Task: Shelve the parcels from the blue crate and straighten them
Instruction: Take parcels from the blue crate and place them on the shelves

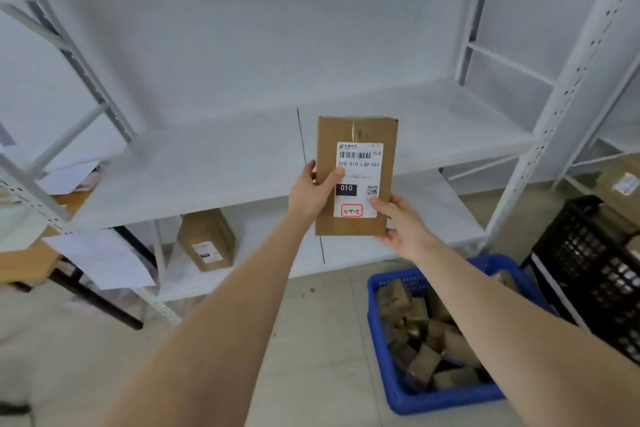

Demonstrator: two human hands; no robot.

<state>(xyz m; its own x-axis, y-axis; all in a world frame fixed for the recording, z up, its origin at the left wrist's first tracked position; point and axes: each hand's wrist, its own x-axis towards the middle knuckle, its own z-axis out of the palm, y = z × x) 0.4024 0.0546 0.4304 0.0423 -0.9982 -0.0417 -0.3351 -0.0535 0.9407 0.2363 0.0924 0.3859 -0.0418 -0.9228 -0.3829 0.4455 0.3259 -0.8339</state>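
Note:
A brown cardboard parcel [360, 135] with a white shipping label is held upright in front of the white middle shelf [207, 163], label facing me. My left hand [313, 192] grips its left edge, thumb across the label. My right hand [398, 224] holds its lower right corner, thumb on the label. The blue crate [446, 399] stands on the floor at lower right with several small brown parcels inside. Another brown parcel [207, 239] stands on the lower shelf at left.
A black crate [588, 263] stands to the right of the blue one. White papers [100, 256] lie on a wooden table at left. Grey shelf uprights [540, 135] frame the rack; a second rack with a parcel sits at far right.

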